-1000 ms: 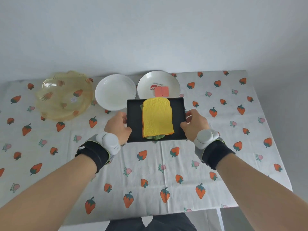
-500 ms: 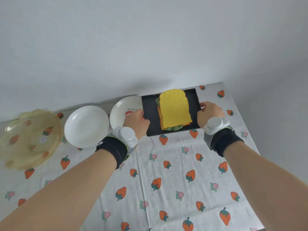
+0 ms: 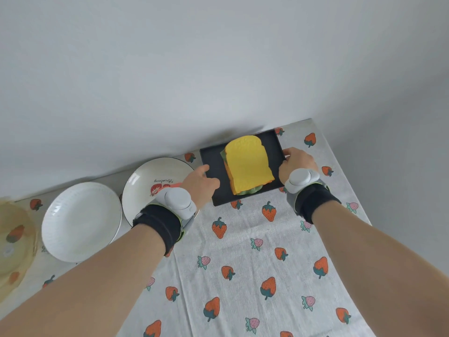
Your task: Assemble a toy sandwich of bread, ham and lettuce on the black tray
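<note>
The black tray (image 3: 274, 144) sits at the far right corner of the table, close to the wall. On it lies the toy sandwich: a yellow bread slice (image 3: 247, 164) on top, orange ham edges and green lettuce (image 3: 250, 190) peeking out beneath. My left hand (image 3: 200, 182) grips the tray's left edge, thumb on the rim. My right hand (image 3: 295, 164) grips the tray's right edge. Both wrists wear black bands with grey devices.
A white plate with a strawberry print (image 3: 148, 181) lies left of the tray, partly under my left wrist. A plain white bowl (image 3: 80, 221) and a yellow transparent bowl (image 3: 14, 244) follow further left. The strawberry-patterned tablecloth (image 3: 243, 263) ends at the right edge.
Both hands carried the tray with the sandwich from the table's middle to the far right corner. The view has swung right along with it.
</note>
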`<action>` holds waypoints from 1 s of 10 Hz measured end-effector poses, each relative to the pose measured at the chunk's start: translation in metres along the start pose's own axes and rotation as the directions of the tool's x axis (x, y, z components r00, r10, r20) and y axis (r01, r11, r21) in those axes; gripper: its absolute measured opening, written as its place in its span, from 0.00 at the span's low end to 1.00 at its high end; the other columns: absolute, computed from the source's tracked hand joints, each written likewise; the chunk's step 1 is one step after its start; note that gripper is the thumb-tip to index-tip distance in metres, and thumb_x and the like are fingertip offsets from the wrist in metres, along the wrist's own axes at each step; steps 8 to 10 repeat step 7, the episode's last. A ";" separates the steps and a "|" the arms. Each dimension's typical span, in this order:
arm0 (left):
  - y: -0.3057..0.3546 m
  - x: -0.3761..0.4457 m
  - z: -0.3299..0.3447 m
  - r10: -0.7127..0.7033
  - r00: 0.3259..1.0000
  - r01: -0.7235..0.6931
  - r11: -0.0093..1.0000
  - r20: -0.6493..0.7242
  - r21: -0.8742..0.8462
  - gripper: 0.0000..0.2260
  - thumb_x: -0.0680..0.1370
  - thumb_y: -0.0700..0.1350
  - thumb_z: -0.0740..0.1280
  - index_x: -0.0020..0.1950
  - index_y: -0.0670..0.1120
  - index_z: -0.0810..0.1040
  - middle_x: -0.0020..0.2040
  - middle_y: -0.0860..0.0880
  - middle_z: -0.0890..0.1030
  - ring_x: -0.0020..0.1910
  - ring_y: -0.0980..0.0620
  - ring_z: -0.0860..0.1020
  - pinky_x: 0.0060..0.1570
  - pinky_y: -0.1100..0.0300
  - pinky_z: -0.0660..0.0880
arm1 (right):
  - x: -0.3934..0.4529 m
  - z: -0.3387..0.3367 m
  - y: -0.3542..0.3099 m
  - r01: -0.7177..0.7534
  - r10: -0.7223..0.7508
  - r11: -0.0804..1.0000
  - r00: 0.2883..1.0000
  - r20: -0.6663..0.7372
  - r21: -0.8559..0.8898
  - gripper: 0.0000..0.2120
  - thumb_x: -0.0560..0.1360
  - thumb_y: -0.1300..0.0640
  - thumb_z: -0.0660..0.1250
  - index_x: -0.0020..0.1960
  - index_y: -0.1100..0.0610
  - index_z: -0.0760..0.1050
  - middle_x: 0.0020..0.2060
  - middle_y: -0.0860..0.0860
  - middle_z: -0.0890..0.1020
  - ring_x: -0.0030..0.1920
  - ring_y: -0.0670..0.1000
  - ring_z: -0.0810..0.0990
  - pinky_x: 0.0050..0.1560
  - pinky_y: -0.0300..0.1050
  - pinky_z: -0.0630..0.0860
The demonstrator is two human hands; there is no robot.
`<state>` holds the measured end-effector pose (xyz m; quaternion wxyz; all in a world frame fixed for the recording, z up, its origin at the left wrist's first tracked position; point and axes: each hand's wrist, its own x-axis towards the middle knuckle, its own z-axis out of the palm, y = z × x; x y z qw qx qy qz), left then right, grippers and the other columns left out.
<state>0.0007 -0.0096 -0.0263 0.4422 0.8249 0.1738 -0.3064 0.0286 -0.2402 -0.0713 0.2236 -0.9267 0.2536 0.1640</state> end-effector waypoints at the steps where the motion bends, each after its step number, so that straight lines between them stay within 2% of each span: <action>1: 0.000 0.005 0.001 0.001 1.000 0.000 0.999 -0.015 0.044 0.27 0.79 0.39 0.61 0.78 0.47 0.60 0.51 0.52 0.75 0.45 0.55 0.69 0.39 0.65 0.64 | 0.008 0.006 0.001 -0.005 0.005 1.000 1.000 0.003 -0.007 0.21 0.75 0.61 0.62 0.67 0.52 0.74 0.60 0.54 0.82 0.57 0.59 0.81 0.51 0.48 0.78; 2: 0.000 0.006 0.000 -0.007 1.000 0.010 0.996 -0.026 0.093 0.28 0.79 0.41 0.60 0.79 0.48 0.57 0.46 0.58 0.74 0.49 0.53 0.69 0.48 0.62 0.64 | 0.013 0.014 0.000 -0.015 0.015 1.000 1.000 0.022 -0.024 0.21 0.75 0.61 0.62 0.67 0.51 0.74 0.59 0.54 0.82 0.57 0.59 0.80 0.51 0.47 0.78; 3: 0.003 0.003 -0.001 -0.012 1.000 0.014 0.994 -0.012 0.105 0.27 0.79 0.41 0.60 0.78 0.48 0.59 0.50 0.54 0.77 0.51 0.51 0.75 0.48 0.63 0.66 | 0.013 0.018 0.000 -0.031 0.031 0.999 0.999 0.033 -0.028 0.21 0.75 0.61 0.61 0.68 0.50 0.73 0.59 0.54 0.82 0.60 0.59 0.78 0.53 0.50 0.79; 4: 0.001 0.000 -0.007 -0.001 0.999 0.004 0.997 -0.037 0.080 0.23 0.78 0.40 0.61 0.74 0.47 0.68 0.62 0.44 0.77 0.58 0.45 0.75 0.52 0.62 0.64 | 0.004 0.019 0.000 -0.041 0.040 0.999 0.999 0.026 0.006 0.21 0.78 0.59 0.59 0.69 0.50 0.71 0.60 0.56 0.81 0.62 0.59 0.76 0.56 0.53 0.78; 5: -0.004 0.001 -0.011 0.012 1.000 -0.011 0.998 -0.026 0.057 0.20 0.78 0.39 0.61 0.70 0.46 0.73 0.54 0.44 0.78 0.47 0.48 0.76 0.46 0.61 0.68 | -0.006 0.018 -0.001 -0.042 0.042 0.997 0.999 0.010 0.059 0.22 0.77 0.60 0.58 0.70 0.52 0.69 0.64 0.56 0.77 0.64 0.59 0.74 0.58 0.53 0.76; 6: -0.015 -0.006 -0.020 0.045 0.999 -0.047 0.997 0.029 0.062 0.15 0.78 0.39 0.61 0.64 0.44 0.77 0.47 0.46 0.78 0.42 0.48 0.75 0.39 0.60 0.72 | -0.040 0.018 -0.004 0.022 -0.017 0.999 0.995 -0.099 0.048 0.24 0.74 0.65 0.58 0.69 0.54 0.68 0.65 0.58 0.72 0.64 0.60 0.71 0.59 0.54 0.73; 7: -0.021 -0.014 -0.027 0.041 0.999 -0.041 0.997 0.007 0.068 0.13 0.79 0.40 0.61 0.61 0.42 0.79 0.48 0.47 0.78 0.46 0.47 0.76 0.44 0.57 0.76 | -0.060 0.015 -0.011 0.069 -0.061 0.991 0.996 -0.069 0.116 0.24 0.73 0.66 0.58 0.68 0.54 0.69 0.64 0.57 0.73 0.61 0.59 0.73 0.58 0.54 0.74; 10: -0.021 -0.014 -0.027 0.041 0.999 -0.041 0.997 0.007 0.068 0.13 0.79 0.40 0.61 0.61 0.42 0.79 0.48 0.47 0.78 0.46 0.47 0.76 0.44 0.57 0.76 | -0.060 0.015 -0.011 0.069 -0.061 0.991 0.996 -0.069 0.116 0.24 0.73 0.66 0.58 0.68 0.54 0.69 0.64 0.57 0.73 0.61 0.59 0.73 0.58 0.54 0.74</action>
